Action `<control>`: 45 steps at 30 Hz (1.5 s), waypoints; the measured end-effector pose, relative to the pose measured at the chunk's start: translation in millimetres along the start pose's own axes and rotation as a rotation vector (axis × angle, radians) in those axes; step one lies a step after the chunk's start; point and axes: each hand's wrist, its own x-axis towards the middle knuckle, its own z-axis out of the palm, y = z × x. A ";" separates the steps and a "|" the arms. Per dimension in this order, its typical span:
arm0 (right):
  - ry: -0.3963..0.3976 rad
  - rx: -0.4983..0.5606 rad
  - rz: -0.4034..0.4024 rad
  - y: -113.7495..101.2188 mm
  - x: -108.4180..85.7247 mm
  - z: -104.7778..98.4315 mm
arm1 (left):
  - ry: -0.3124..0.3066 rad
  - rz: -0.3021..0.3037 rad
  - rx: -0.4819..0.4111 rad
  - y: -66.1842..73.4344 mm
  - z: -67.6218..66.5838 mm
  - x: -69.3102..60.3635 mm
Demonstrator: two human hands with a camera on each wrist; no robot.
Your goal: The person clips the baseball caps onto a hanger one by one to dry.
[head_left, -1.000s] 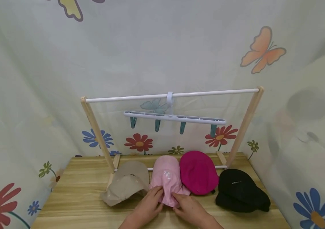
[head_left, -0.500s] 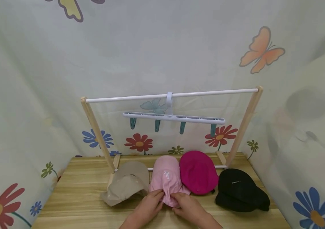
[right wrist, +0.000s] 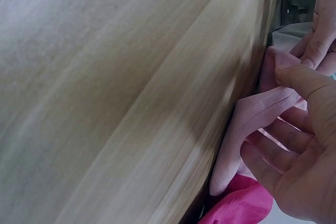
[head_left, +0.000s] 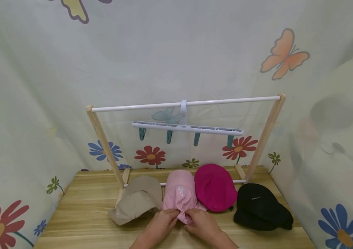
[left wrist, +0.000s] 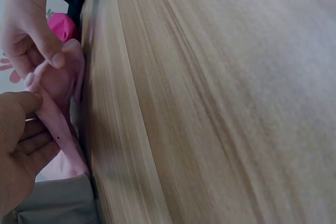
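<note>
A pink cap [head_left: 181, 188] with white letters lies on the table between a beige cap and a magenta one. Its near edge is bunched up between both hands. My left hand [head_left: 161, 224] pinches that edge from the left, thumb on one side and fingers on the other, as the left wrist view shows at the pink cloth [left wrist: 55, 121]. From the right, my right hand [head_left: 203, 223] pinches the same edge; in the right wrist view its thumb and fingers lie on either side of the pink fabric [right wrist: 257, 114].
A beige cap [head_left: 139, 199] lies left, a magenta cap [head_left: 215, 188] and a black cap [head_left: 260, 207] right. Behind them stands a wooden rack with a white bar [head_left: 232, 101]. From it hangs a white hanger [head_left: 164, 126] with several green clips [head_left: 169, 137].
Both hands have drawn slightly closer together and gathered the near edge of the pink cap more tightly. The hanger has swung very slightly left. The other caps lie as before.
</note>
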 end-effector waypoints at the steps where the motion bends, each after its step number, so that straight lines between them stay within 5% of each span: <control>1: 0.000 -0.002 0.001 0.1 -0.1 -0.1 | 0.002 -0.001 0.003 0.1 0.1 0.3; 11: 0.086 -0.004 -0.032 1.3 -2.5 -0.7 | 0.029 0.029 0.047 2.0 1.1 2.8; 21: 0.078 0.022 -0.024 0.5 -2.7 -2.8 | 0.018 0.026 0.095 0.2 4.2 0.9; 30: 0.103 0.031 -0.056 -1.2 -3.6 -5.1 | 0.107 0.073 0.113 -0.1 6.3 0.4; 45: 0.175 0.042 -0.117 -5.7 -1.8 -12.7 | 0.114 0.059 0.106 5.7 -5.2 0.9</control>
